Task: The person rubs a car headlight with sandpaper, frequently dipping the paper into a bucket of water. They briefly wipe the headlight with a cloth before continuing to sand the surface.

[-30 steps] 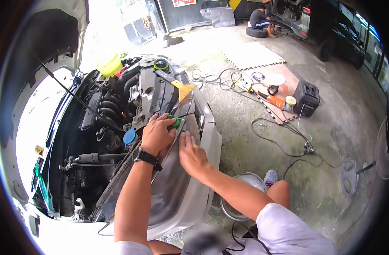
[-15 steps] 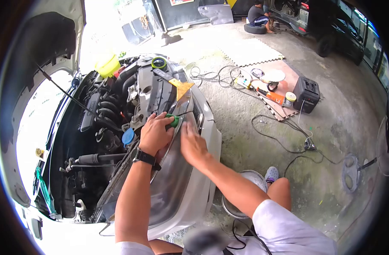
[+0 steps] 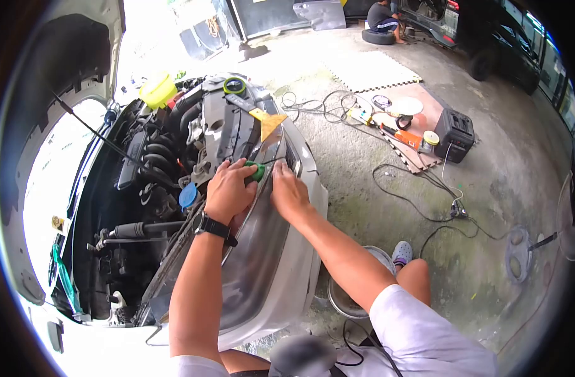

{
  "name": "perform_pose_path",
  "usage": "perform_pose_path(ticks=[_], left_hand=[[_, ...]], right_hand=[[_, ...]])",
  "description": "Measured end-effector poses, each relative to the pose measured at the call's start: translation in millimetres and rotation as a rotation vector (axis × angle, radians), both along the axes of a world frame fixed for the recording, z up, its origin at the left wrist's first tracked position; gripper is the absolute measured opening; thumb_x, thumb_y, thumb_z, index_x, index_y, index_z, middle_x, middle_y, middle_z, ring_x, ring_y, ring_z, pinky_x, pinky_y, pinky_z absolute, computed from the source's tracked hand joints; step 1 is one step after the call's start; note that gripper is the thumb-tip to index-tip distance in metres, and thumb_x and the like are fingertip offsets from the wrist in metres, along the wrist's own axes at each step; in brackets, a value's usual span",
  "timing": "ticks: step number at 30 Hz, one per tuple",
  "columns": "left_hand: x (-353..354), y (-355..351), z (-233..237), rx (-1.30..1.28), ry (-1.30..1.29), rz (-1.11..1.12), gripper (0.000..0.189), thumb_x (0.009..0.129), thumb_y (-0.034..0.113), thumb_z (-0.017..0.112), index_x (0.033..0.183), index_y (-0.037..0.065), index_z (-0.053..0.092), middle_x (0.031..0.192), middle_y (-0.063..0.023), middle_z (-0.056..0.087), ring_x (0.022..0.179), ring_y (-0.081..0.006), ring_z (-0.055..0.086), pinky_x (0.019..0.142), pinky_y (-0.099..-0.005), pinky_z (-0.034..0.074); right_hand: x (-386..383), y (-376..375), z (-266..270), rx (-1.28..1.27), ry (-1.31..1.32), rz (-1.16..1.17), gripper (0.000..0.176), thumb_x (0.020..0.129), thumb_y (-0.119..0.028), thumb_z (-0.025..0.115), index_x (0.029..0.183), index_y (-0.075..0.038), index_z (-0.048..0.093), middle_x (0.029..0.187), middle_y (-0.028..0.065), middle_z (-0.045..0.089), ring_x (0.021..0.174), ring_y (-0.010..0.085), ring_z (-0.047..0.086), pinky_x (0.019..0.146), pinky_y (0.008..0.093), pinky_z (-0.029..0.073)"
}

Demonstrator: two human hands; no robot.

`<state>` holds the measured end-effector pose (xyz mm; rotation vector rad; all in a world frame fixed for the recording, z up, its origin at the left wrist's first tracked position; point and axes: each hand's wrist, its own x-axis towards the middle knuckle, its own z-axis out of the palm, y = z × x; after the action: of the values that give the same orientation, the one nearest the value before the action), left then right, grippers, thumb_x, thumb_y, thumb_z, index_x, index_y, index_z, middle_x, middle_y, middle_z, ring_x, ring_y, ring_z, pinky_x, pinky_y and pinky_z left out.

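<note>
My left hand [image 3: 227, 193], with a watch on its wrist, is closed around a green tape roll [image 3: 257, 171] at the upper edge of the headlight [image 3: 253, 283]. Part of the roll is hidden by the fingers. My right hand [image 3: 290, 193] lies just to the right, its fingers stretched forward and touching the headlight's far end near the bumper [image 3: 319, 204]. Beyond both hands, a yellow scraper [image 3: 265, 120] rests on the car's front panel. A second, lime-green tape roll [image 3: 234, 86] sits farther back on the engine bay.
The raised hood [image 3: 64, 69] stands at left over the open engine bay [image 3: 133, 163]. A metal basin [image 3: 347, 301] is by my leg. Cables [image 3: 419, 191], an orange power tool [image 3: 405, 138] and a black box [image 3: 455, 135] lie at right. A person [image 3: 383, 19] sits on a tire at the back.
My right hand has slid slightly forward along the headlight's edge, its fingers drawing closer together. My left hand stays on the green tape roll. The view has shifted slightly.
</note>
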<state>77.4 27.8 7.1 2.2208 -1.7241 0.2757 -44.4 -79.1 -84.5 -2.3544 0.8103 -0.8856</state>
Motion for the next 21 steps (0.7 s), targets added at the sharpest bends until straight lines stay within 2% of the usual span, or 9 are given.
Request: perform_pose_path(ticks=[5, 7, 9, 11, 13, 15, 17, 19, 21], left_hand=[[0, 2, -1, 0.038, 0.067, 0.016, 0.043, 0.084, 0.025, 0.072, 0.126, 0.014, 0.075, 0.141, -0.0160, 0.064, 0.132, -0.0409, 0.057, 0.120, -0.0447, 0.038], [0, 0, -2, -0.003, 0.029, 0.013, 0.045, 0.083, 0.026, 0.072, 0.126, 0.014, 0.075, 0.141, -0.0155, 0.065, 0.133, -0.0400, 0.057, 0.121, -0.0442, 0.038], [-2, -1, 3, 0.005, 0.031, -0.002, 0.044, 0.083, 0.025, 0.072, 0.125, 0.014, 0.075, 0.141, -0.0156, 0.065, 0.132, -0.0403, 0.057, 0.121, -0.0440, 0.038], [1, -1, -1, 0.009, 0.038, 0.003, 0.043, 0.083, 0.025, 0.071, 0.125, 0.013, 0.075, 0.141, -0.0149, 0.065, 0.131, -0.0416, 0.057, 0.120, -0.0445, 0.038], [0, 1, -1, 0.017, 0.032, 0.012, 0.043, 0.083, 0.025, 0.071, 0.124, 0.013, 0.076, 0.141, -0.0150, 0.065, 0.131, -0.0396, 0.058, 0.120, -0.0443, 0.039], [-2, 1, 1, 0.001, 0.033, 0.002, 0.044, 0.083, 0.025, 0.071, 0.125, 0.014, 0.076, 0.141, -0.0158, 0.065, 0.132, -0.0375, 0.058, 0.120, -0.0435, 0.038], [-7, 0, 7, 0.010, 0.017, 0.012, 0.044, 0.083, 0.025, 0.071, 0.125, 0.014, 0.075, 0.140, -0.0163, 0.065, 0.133, -0.0383, 0.057, 0.120, -0.0435, 0.039], [-4, -2, 6, 0.015, 0.012, 0.021, 0.044, 0.083, 0.024, 0.070, 0.126, 0.015, 0.075, 0.141, -0.0154, 0.065, 0.133, -0.0397, 0.057, 0.119, -0.0441, 0.039], [-2, 2, -1, 0.041, 0.027, 0.037, 0.043, 0.084, 0.024, 0.070, 0.126, 0.015, 0.075, 0.141, -0.0149, 0.065, 0.133, -0.0404, 0.056, 0.119, -0.0445, 0.039]], right_hand=[[-11, 17, -7, -0.166, 0.079, -0.020, 0.051, 0.093, 0.001, 0.050, 0.141, 0.015, 0.047, 0.143, 0.0330, 0.054, 0.125, 0.0419, 0.062, 0.093, 0.0437, 0.059], [-4, -9, 7, 0.110, 0.102, 0.052, 0.056, 0.091, 0.000, 0.052, 0.144, 0.015, 0.043, 0.147, 0.0345, 0.051, 0.133, 0.0442, 0.057, 0.099, 0.0447, 0.058], [-4, 2, -1, 0.044, 0.054, 0.012, 0.056, 0.091, 0.001, 0.053, 0.144, 0.014, 0.044, 0.144, 0.0344, 0.053, 0.131, 0.0440, 0.059, 0.096, 0.0454, 0.059], [-11, 22, -8, -0.131, 0.026, -0.051, 0.050, 0.091, 0.002, 0.052, 0.140, 0.014, 0.049, 0.138, 0.0332, 0.057, 0.117, 0.0426, 0.066, 0.089, 0.0448, 0.060], [-11, 16, -4, -0.127, -0.002, -0.039, 0.048, 0.091, 0.003, 0.051, 0.138, 0.014, 0.051, 0.139, 0.0336, 0.057, 0.116, 0.0427, 0.067, 0.089, 0.0451, 0.060], [-7, 0, 19, 0.160, 0.069, 0.033, 0.052, 0.091, 0.002, 0.052, 0.142, 0.014, 0.048, 0.145, 0.0350, 0.052, 0.128, 0.0443, 0.061, 0.097, 0.0442, 0.059], [-2, 6, 0, 0.099, 0.026, -0.017, 0.052, 0.090, 0.002, 0.052, 0.141, 0.014, 0.048, 0.144, 0.0341, 0.054, 0.133, 0.0417, 0.058, 0.098, 0.0448, 0.058], [-5, 19, -11, -0.161, -0.038, -0.054, 0.051, 0.090, 0.002, 0.050, 0.140, 0.013, 0.050, 0.142, 0.0341, 0.055, 0.130, 0.0412, 0.059, 0.095, 0.0447, 0.058], [-8, 10, -8, -0.089, -0.043, -0.021, 0.053, 0.091, 0.002, 0.049, 0.143, 0.013, 0.048, 0.144, 0.0337, 0.054, 0.133, 0.0422, 0.057, 0.098, 0.0445, 0.057]])
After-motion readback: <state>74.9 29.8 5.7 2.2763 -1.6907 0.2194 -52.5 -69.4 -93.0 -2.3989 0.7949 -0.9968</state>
